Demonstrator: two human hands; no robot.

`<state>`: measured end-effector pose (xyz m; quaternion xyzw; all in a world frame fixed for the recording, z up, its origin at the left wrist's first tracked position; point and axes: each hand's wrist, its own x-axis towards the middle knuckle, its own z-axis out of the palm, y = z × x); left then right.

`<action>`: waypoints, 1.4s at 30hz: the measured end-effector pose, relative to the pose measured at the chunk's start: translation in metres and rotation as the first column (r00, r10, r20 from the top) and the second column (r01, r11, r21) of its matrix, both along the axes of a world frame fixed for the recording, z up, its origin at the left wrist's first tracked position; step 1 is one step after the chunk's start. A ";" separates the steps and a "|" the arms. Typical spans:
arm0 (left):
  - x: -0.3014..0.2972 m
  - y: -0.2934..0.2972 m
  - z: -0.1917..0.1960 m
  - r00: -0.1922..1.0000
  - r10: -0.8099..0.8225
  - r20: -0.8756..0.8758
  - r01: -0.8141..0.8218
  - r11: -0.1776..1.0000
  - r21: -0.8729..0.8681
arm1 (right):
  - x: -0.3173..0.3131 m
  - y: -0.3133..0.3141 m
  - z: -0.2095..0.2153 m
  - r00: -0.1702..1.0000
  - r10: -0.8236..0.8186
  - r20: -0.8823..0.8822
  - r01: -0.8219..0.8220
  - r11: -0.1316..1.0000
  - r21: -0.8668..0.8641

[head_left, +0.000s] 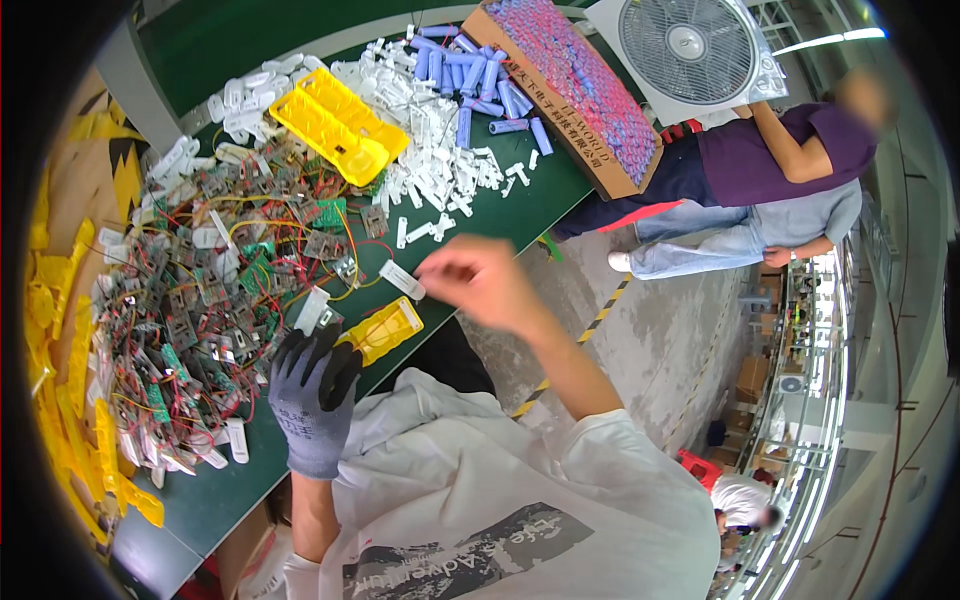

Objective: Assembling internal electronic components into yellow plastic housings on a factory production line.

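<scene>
My left hand [315,400], in a grey and black glove, is at the table's near edge with its fingers curled at the end of an open yellow plastic casing [385,332]. A white plastic piece [313,308] stands out just beyond those gloved fingertips. My bare right hand [482,283] is to the right, slightly blurred, with its fingers drawn together. Its fingertips meet one end of a long white plastic piece [402,279]. Left of both hands is a heap of circuit boards [200,310] tangled with red and yellow wires.
Beyond my hands lie small white plastic parts [430,170], a larger yellow casing [340,125] and purple cylindrical cells [480,75]. A cardboard box [585,130] of cells and a fan [688,45] stand at the far right. Yellow pieces [60,300] pile up at left. Two people [790,160] stand nearby.
</scene>
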<state>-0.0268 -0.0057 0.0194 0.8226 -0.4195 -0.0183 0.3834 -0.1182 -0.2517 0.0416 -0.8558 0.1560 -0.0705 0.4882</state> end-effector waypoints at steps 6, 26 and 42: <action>0.000 -0.005 -0.002 0.994 -0.105 0.043 0.107 0.994 -0.034 | 0.002 -0.156 0.010 0.810 -0.555 0.190 0.552 0.611 -0.567; -0.003 -0.004 -0.010 0.994 -0.093 0.062 0.093 0.996 0.005 | -0.011 -0.033 -0.012 0.852 -0.453 0.263 0.319 0.847 0.426; 0.004 0.002 -0.014 0.994 -0.099 0.046 0.101 0.994 -0.045 | 0.008 0.045 -0.002 0.940 0.311 0.139 -0.303 0.950 -0.072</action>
